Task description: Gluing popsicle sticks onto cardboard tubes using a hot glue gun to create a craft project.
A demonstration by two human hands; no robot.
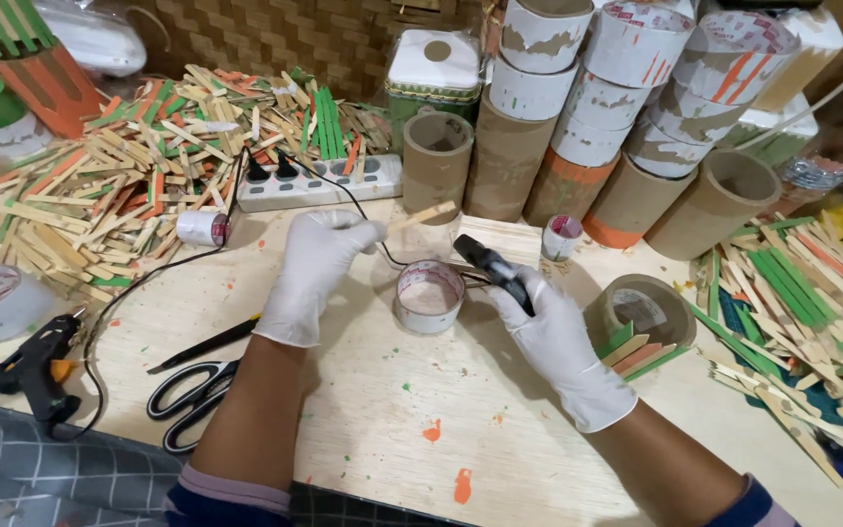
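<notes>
My left hand (319, 263), in a white glove, pinches a plain wooden craft stick (421, 216) that points right and up. My right hand (548, 337), also gloved, grips a black hot glue gun (493, 270) with its nozzle aimed up-left toward the stick. A black cord runs from the gun back to a white power strip (316, 182). Between the hands a short cardboard ring with a whitish lining (429, 296) stands on the wooden table (392, 410).
Piles of green, orange and plain sticks lie at the left (129, 166) and the right (802, 293). Stacked cardboard tubes (597, 107) stand behind. A second glue gun (36, 366) and black scissors (192, 395) lie at left; a tape roll holding sticks (641, 317) sits at right.
</notes>
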